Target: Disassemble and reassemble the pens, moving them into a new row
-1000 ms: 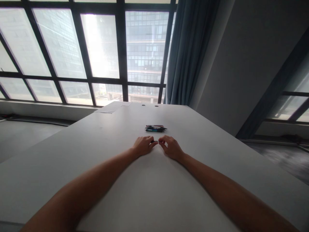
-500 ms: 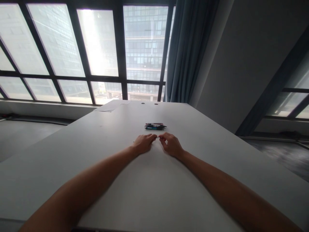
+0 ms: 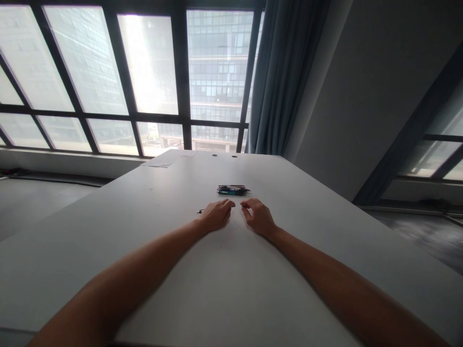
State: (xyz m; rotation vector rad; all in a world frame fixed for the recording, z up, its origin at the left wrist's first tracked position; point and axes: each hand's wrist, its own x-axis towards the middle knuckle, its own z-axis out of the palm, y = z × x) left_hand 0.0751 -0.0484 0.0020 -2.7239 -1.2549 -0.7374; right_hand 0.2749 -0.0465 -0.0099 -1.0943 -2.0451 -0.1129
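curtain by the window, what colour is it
The curtain is a muted grey-blue, plain with no pattern, hanging in vertical folds; the head view shows it.

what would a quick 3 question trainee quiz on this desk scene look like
1. True or false: the bundle of pens lies beyond both hands.
2. Which hand has a thin dark item poking out beside it? A) left hand B) right hand
3. Fill in: at the far left corner of the white table lies a sheet of ____.

Key: 1 true. 2 A; the thin dark item shows just left of the left hand, though its grip on it cannot be made out. 3 paper.
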